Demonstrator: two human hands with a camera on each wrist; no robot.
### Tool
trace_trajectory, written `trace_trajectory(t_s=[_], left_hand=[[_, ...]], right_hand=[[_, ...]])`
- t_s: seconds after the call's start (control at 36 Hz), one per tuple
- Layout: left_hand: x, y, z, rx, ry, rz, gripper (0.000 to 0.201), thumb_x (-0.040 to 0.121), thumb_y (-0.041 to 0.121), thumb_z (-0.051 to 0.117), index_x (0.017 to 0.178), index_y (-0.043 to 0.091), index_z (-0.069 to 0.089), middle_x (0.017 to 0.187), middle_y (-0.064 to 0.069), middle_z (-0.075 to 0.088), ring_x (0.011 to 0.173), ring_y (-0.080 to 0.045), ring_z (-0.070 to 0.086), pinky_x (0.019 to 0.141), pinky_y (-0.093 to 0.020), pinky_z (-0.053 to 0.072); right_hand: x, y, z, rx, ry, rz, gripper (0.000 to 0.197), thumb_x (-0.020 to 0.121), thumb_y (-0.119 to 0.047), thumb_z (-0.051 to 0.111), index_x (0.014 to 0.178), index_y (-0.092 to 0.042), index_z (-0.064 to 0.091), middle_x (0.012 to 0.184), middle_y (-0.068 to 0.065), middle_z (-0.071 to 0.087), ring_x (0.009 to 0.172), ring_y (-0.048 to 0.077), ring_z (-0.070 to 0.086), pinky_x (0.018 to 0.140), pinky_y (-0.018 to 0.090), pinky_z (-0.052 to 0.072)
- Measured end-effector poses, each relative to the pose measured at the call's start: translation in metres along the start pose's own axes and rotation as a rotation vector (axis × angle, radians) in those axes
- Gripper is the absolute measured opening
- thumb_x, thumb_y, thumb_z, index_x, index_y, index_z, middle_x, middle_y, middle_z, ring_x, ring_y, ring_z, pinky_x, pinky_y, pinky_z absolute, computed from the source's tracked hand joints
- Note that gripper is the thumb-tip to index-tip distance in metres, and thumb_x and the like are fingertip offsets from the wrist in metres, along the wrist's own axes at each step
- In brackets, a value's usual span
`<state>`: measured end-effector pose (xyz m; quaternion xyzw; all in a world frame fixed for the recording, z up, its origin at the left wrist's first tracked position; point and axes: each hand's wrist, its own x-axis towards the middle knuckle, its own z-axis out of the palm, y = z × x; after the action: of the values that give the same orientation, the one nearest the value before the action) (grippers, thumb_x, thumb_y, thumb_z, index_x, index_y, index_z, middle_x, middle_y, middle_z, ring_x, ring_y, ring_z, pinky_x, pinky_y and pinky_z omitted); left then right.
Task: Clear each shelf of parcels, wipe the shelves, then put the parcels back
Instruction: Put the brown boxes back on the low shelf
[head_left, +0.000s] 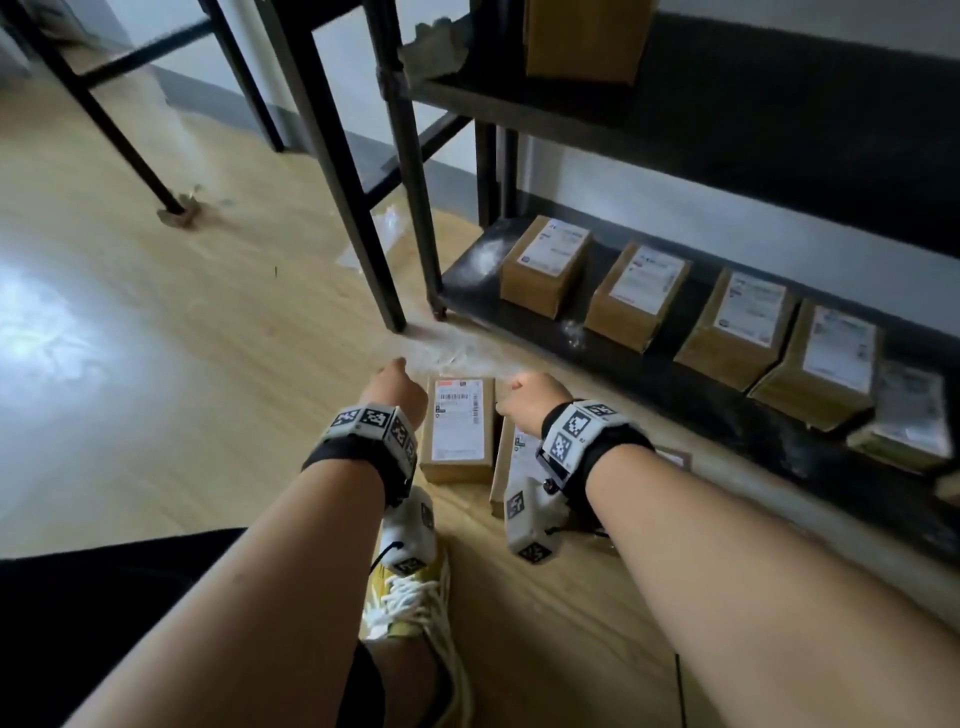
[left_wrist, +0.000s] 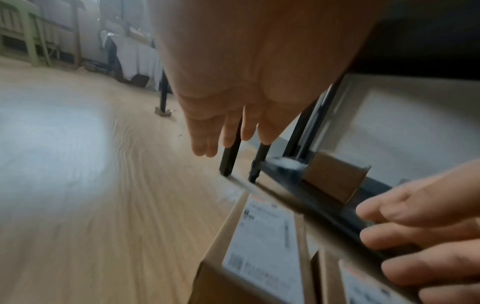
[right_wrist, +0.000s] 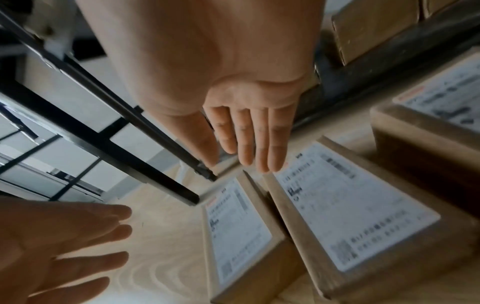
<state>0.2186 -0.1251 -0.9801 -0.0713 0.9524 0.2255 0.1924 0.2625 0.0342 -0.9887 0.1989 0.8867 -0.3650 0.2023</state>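
Note:
Two brown parcels with white labels lie side by side on the wooden floor in front of the black rack: one (head_left: 457, 431) between my wrists, the other (head_left: 506, 467) partly under my right wrist. My left hand (head_left: 395, 387) hovers just left of the first parcel, its fingers (left_wrist: 221, 133) straight and holding nothing. My right hand (head_left: 527, 400) hangs over the far end of the second parcel (right_wrist: 350, 205), fingers (right_wrist: 249, 139) straight and empty. Several more labelled parcels (head_left: 545, 265) stand in a row on the dusty bottom shelf (head_left: 467, 291).
A third parcel (right_wrist: 428, 133) lies on the floor to the right. A large carton (head_left: 582, 41) stands on the upper shelf. A second rack's black legs (head_left: 363, 208) stand close on the left. My yellow shoe (head_left: 410, 597) is under my left wrist. Bare wooden floor (head_left: 182, 364) stretches left.

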Motion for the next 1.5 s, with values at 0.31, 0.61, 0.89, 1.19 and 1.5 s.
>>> trace_trajectory(t_s=[0.31,0.61,0.89,1.19,1.5], left_hand=[[0.043,-0.047,0.075,0.095,-0.222,-0.116,0.046,0.101,0.022,0.036,0.144,0.008,0.032,0.142,-0.018,0.045,0.127,-0.032,0.046,0.101,-0.037,0.037],[0.060,-0.058,0.087,0.029,-0.296,-0.167,0.030,0.094,0.007,0.044,0.120,-0.002,0.057,0.119,-0.020,0.061,0.108,-0.034,0.057,0.077,-0.031,0.040],[0.031,-0.043,0.051,-0.105,-0.197,-0.096,0.033,0.095,0.004,0.045,0.124,-0.005,0.056,0.123,-0.023,0.060,0.112,-0.036,0.058,0.093,-0.042,0.050],[-0.013,0.024,-0.014,-0.521,-0.029,-0.045,0.023,0.088,0.014,0.046,0.101,-0.002,0.055,0.095,-0.019,0.066,0.084,-0.033,0.066,0.071,-0.049,0.058],[-0.118,0.104,-0.072,-0.471,0.308,0.318,0.017,0.087,0.012,0.048,0.102,0.013,0.040,0.091,-0.004,0.057,0.074,-0.024,0.054,0.063,-0.031,0.042]], right_hand=[[0.055,0.017,0.067,-0.067,-0.150,0.181,0.012,0.090,-0.013,0.050,0.097,-0.007,0.057,0.084,0.009,0.058,0.074,0.026,0.052,0.051,0.027,0.032],[0.069,0.011,0.080,-0.069,-0.096,0.176,0.012,0.088,-0.009,0.050,0.099,-0.009,0.056,0.081,0.005,0.054,0.067,0.019,0.052,0.049,0.025,0.034],[0.030,-0.007,0.047,0.073,-0.105,0.069,0.058,0.078,-0.008,0.070,0.124,-0.021,0.038,0.108,0.002,0.057,0.087,0.020,0.057,0.067,0.030,0.049],[-0.040,-0.028,-0.045,0.124,0.131,-0.099,0.064,0.083,-0.008,0.061,0.142,-0.016,0.038,0.133,0.008,0.054,0.118,0.028,0.054,0.098,0.041,0.047],[-0.120,-0.041,-0.145,0.264,0.340,-0.330,0.068,0.086,-0.005,0.056,0.145,-0.033,0.035,0.137,0.000,0.053,0.119,0.022,0.055,0.095,0.039,0.050]])
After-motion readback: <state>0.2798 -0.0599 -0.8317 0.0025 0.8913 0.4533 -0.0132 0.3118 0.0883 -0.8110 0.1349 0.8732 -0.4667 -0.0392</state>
